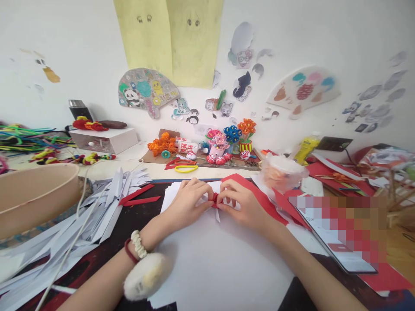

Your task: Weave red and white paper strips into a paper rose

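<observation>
Between the fingertips of both hands is a small folded piece of red and white paper [215,198], with a narrow white end [217,215] pointing down. My left hand [191,199] pinches its left side, thumb and index finger pressed together. On its right side my right hand [241,201] pinches it too, the other fingers curled. Both hands are just above a stack of white paper sheets [220,263]. A red paper sheet [248,190] lies behind the right hand. Part of the folded piece is hidden by my fingers.
Cut white strips [74,242] and a beige basin [35,194] lie at left, with red strips [141,201] beside them. A phone [337,242] rests at right near a plastic-wrapped tub [283,172]. Craft flowers [217,144] and yellow-handled scissors [186,169] stand or lie at the back.
</observation>
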`<state>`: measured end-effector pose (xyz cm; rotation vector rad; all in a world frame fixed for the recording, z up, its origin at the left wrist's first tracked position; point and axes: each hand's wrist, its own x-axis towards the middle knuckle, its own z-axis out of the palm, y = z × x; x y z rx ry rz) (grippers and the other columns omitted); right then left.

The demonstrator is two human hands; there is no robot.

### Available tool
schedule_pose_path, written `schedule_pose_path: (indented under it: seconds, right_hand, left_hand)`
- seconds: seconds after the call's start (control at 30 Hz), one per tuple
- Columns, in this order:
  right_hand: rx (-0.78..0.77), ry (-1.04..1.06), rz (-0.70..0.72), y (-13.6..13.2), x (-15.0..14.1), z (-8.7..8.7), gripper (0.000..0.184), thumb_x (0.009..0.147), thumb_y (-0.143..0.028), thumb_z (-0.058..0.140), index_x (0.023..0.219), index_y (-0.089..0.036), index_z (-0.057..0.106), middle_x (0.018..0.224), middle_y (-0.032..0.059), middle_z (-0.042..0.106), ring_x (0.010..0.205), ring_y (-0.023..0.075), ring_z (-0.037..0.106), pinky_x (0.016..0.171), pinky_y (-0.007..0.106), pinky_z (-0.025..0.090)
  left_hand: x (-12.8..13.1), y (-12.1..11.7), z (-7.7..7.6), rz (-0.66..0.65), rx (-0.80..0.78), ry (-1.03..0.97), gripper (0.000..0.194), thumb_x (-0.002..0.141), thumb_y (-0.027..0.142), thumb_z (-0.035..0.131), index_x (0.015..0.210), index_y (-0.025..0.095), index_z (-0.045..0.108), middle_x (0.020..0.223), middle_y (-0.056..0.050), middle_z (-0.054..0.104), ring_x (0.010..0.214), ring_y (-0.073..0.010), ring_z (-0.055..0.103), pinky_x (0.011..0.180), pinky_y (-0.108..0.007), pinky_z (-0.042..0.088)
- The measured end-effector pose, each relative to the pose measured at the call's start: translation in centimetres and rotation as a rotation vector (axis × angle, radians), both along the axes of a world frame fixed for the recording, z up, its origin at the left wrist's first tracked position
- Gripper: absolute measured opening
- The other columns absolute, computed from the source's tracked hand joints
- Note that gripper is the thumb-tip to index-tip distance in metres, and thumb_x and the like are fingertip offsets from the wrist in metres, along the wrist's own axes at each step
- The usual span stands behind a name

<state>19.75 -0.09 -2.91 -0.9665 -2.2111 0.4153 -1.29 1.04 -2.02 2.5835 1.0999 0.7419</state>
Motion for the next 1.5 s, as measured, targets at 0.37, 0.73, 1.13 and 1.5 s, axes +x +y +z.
schedule_pose_path:
  seconds: [0.37, 0.73, 1.13, 1.5]
  right_hand:
    - [-0.033, 0.008, 0.006, 0.1, -0.2, 0.2, 0.011, 0.091, -0.026, 0.06, 0.082, -0.022, 0.063, 0.094, 0.0041, 0.058, 0.071, 0.0148, 0.056, 0.067, 0.029, 0.048]
    - [-0.256, 0.049, -0.066, 0.7, 0.7, 0.9, 0.03, 0.074, -0.024, 0.079, 0.1, -0.025, 0.066, 0.083, -0.0001, 0.067, 0.078, 0.0182, 0.062, 0.067, 0.028, 0.049]
    - [-0.243, -0.002, -0.124, 0.6, 0.3, 0.4, 0.053, 0.069, -0.033, 0.082, 0.118, -0.027, 0.062, 0.085, 0.0005, 0.069, 0.083, 0.0213, 0.065, 0.077, 0.033, 0.048]
    - [-0.179, 0.031, -0.166, 0.6, 0.5, 0.6, 0.036, 0.082, -0.025, 0.067, 0.118, -0.027, 0.062, 0.107, 0.0034, 0.071, 0.102, 0.0235, 0.064, 0.091, 0.04, 0.049]
  left_hand:
    - [0.2, 0.1, 0.0, 0.01, 0.026, -0.026, 0.003, 0.089, 0.024, 0.059, 0.087, 0.022, 0.06, 0.095, -0.001, 0.065, 0.094, -0.0209, 0.052, 0.085, -0.035, 0.036]
    - [-0.2, 0.6, -0.1, -0.034, -0.227, -0.27, 0.014, 0.08, 0.014, 0.064, 0.093, 0.02, 0.064, 0.082, 0.0, 0.069, 0.074, -0.0139, 0.062, 0.069, -0.025, 0.048]
    - [0.0, 0.8, -0.2, 0.091, -0.117, -0.191, 0.016, 0.08, 0.02, 0.066, 0.096, 0.023, 0.066, 0.094, 0.0, 0.072, 0.08, -0.0174, 0.064, 0.071, -0.028, 0.047]
    - [-0.1, 0.6, 0.4, 0.099, -0.17, -0.161, 0.009, 0.081, 0.015, 0.066, 0.088, 0.021, 0.07, 0.078, 0.002, 0.071, 0.071, -0.0151, 0.063, 0.069, -0.026, 0.045]
